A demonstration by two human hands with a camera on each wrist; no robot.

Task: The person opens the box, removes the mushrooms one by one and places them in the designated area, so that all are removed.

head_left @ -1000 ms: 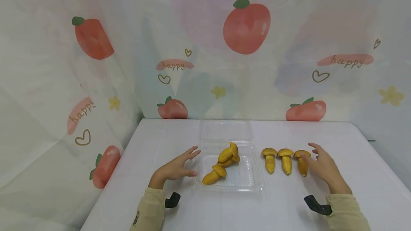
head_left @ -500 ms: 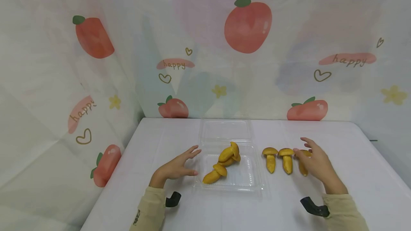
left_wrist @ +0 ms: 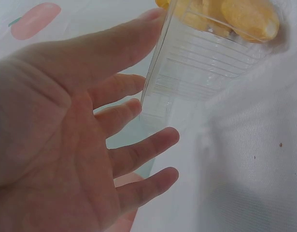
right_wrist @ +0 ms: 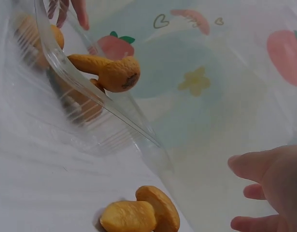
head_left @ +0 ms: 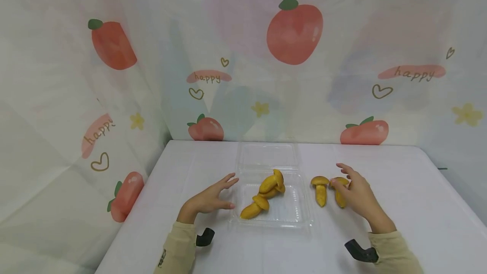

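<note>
A clear plastic clamshell box [head_left: 300,219] stands with its lid [head_left: 268,155] folded back. Inside it lie yellow mushrooms [head_left: 255,207], several of them overlapping. My left hand [head_left: 207,198] is at the box's left side, fingers spread; in the left wrist view the thumb tip is right at the box edge. To the box's right, one mushroom [head_left: 321,191] lies in full view, cap away from me. My right hand [head_left: 359,195] is over another mushroom [head_left: 340,199], thumb overlapping its cap. In the right wrist view its fingers [right_wrist: 254,166] are parted, with nothing seen between them.
The table [head_left: 190,155] has a white cover and meets a fruit-print backdrop [head_left: 236,33] at the back and left. Black wrist straps [head_left: 205,237] sit at both sleeves. One mushroom [right_wrist: 138,212] lies just outside the box in the right wrist view.
My right hand has moved left, from the rightmost of the three loose mushrooms to the middle one; the rightmost no longer shows, its spot covered by the hand. The left hand stays put.
</note>
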